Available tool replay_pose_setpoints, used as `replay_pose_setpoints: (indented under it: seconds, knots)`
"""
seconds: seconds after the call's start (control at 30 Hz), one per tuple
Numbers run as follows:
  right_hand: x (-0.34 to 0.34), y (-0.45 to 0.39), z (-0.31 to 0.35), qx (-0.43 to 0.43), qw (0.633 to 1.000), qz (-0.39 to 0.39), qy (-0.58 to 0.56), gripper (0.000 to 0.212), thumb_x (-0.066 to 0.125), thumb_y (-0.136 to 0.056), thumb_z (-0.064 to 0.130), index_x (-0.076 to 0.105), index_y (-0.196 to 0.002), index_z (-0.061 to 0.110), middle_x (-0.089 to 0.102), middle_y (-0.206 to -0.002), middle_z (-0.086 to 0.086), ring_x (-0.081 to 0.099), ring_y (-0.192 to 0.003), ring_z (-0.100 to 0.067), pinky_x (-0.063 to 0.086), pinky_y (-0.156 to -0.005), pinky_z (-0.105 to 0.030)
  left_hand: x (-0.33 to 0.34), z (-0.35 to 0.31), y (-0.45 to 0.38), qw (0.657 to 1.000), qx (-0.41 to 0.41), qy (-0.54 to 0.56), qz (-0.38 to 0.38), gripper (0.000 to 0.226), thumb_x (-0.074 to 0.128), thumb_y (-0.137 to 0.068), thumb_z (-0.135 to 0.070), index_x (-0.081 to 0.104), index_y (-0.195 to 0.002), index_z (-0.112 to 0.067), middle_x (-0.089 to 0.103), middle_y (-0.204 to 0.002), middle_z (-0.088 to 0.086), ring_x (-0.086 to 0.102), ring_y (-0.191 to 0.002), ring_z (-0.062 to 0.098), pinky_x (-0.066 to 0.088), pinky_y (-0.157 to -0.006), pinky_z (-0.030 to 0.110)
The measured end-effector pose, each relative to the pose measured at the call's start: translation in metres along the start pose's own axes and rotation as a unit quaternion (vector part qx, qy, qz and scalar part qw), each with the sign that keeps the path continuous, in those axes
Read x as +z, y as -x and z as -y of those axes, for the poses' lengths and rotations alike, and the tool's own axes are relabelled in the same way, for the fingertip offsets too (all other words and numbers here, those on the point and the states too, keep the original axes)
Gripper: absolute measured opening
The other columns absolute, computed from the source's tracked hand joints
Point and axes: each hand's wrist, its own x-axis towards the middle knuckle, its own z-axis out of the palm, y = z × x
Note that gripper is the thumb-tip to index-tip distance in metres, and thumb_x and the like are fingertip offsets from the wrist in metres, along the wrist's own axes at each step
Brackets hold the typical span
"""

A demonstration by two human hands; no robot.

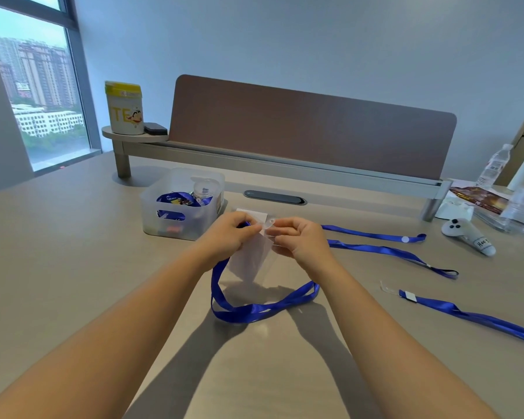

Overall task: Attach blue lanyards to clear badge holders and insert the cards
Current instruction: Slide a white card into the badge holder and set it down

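left hand [235, 229] pinches the lanyard [254, 309] end, right hand [297, 237] pinches the holder [251, 258] top, above mid-desk; keep the holder steady and thread the clip squarely through its slot.

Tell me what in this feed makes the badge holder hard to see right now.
Head view: the clear badge holder reads pale against the desk; left hand and right hand cover its top; wide-angle bending curves the edges; arm shadows fall beneath.
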Motion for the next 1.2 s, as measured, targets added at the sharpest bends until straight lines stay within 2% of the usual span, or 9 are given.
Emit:
replay_pose_setpoints:
  seconds: [0.1, 0.2, 0.3, 0.37, 0.47, 0.67, 0.8, 0.97, 1.2]
  knots:
    - [0.003, 0.001, -0.003, -0.073, 0.985, -0.060, 0.143, 0.031, 0.048, -0.091, 0.002, 0.055, -0.121, 0.002, 0.064, -0.118, -0.015, 0.061, -0.103, -0.019, 0.051, -0.089, -0.028, 0.000, -0.001, 0.000, 1.000, -0.010, -0.012, 0.007, 0.025, 0.042, -0.094, -0.020, 0.058, -0.106, -0.005, 0.049, -0.071, -0.006, 0.044, -0.063, 0.006, 0.038, -0.059, 0.015]
    - [0.005, 0.001, -0.007, -0.131, 0.941, -0.085, 0.301, 0.033, 0.046, -0.093, 0.010, 0.053, -0.125, 0.007, 0.063, -0.122, -0.011, 0.059, -0.112, -0.022, 0.051, -0.092, -0.031, -0.002, -0.003, -0.002, 0.999, -0.036, -0.030, 0.000, 0.031, 0.035, -0.096, -0.017, 0.058, -0.109, -0.002, 0.046, -0.067, -0.003, 0.039, -0.059, 0.007, 0.041, -0.066, 0.023]
    - [0.005, -0.001, -0.009, -0.138, 0.920, -0.111, 0.349, 0.033, 0.044, -0.093, 0.011, 0.051, -0.126, 0.008, 0.062, -0.122, -0.012, 0.059, -0.109, -0.024, 0.051, -0.089, -0.030, -0.009, -0.005, 0.000, 0.996, -0.043, -0.081, -0.010, 0.032, 0.032, -0.097, -0.014, 0.054, -0.118, -0.004, 0.055, -0.093, 0.006, 0.044, -0.071, 0.010, 0.048, -0.085, 0.031]
    - [0.001, -0.002, -0.010, -0.123, 0.924, -0.140, 0.334, 0.031, 0.043, -0.093, 0.011, 0.051, -0.123, 0.006, 0.062, -0.121, -0.014, 0.059, -0.109, -0.025, 0.051, -0.084, -0.029, -0.014, -0.004, 0.002, 0.994, -0.043, -0.103, -0.006, 0.030, 0.036, -0.096, -0.012, 0.049, -0.122, -0.007, 0.057, -0.115, 0.013, 0.051, -0.086, 0.018, 0.046, -0.086, 0.028]
    - [-0.009, -0.005, -0.013, -0.091, 0.936, -0.200, 0.276, 0.030, 0.038, -0.095, 0.008, 0.052, -0.120, 0.002, 0.063, -0.117, -0.015, 0.058, -0.108, -0.025, 0.043, -0.076, -0.023, -0.010, 0.002, 0.005, 0.994, -0.036, -0.100, 0.001, 0.031, 0.048, -0.091, -0.012, 0.047, -0.122, -0.009, 0.057, -0.123, 0.014, 0.051, -0.093, 0.019, 0.046, -0.089, 0.029]
    - [-0.051, 0.003, -0.022, -0.047, 0.931, -0.308, 0.190, 0.033, 0.038, -0.094, 0.005, 0.053, -0.123, 0.002, 0.059, -0.125, -0.015, 0.055, -0.115, -0.027, 0.046, -0.094, -0.034, 0.034, 0.013, 0.010, 0.984, 0.008, -0.172, 0.033, 0.038, 0.049, -0.090, -0.007, 0.042, -0.127, -0.013, 0.057, -0.125, 0.012, 0.055, -0.111, 0.023, 0.045, -0.096, 0.030]
    - [-0.079, 0.018, -0.031, -0.017, 0.930, -0.327, 0.166, 0.032, 0.041, -0.093, 0.003, 0.055, -0.121, 0.003, 0.060, -0.124, -0.013, 0.054, -0.114, -0.024, 0.045, -0.093, -0.030, 0.067, 0.021, 0.007, 0.947, 0.049, -0.305, 0.092, 0.032, 0.047, -0.091, -0.010, 0.051, -0.123, -0.014, 0.057, -0.123, 0.010, 0.055, -0.110, 0.024, 0.044, -0.096, 0.031]
    - [-0.094, 0.033, -0.047, 0.010, 0.931, -0.332, 0.150, 0.031, 0.045, -0.091, 0.002, 0.057, -0.119, 0.004, 0.061, -0.120, -0.012, 0.056, -0.110, -0.023, 0.049, -0.096, -0.035, 0.097, 0.028, 0.010, 0.902, 0.036, -0.407, 0.141, 0.044, 0.051, -0.084, -0.046, 0.060, -0.109, -0.011, 0.056, -0.109, 0.008, 0.053, -0.096, 0.021, 0.046, -0.084, 0.031]
    - [-0.094, 0.032, -0.056, 0.028, 0.941, -0.321, 0.104, 0.029, 0.047, -0.090, 0.002, 0.059, -0.117, 0.006, 0.061, -0.119, -0.010, 0.056, -0.109, -0.022, 0.050, -0.096, -0.041, 0.102, 0.024, -0.002, 0.853, 0.038, -0.502, 0.137, 0.023, 0.049, -0.090, -0.014, 0.058, -0.109, -0.008, 0.058, -0.111, 0.011, 0.056, -0.096, 0.022, 0.046, -0.084, 0.029]
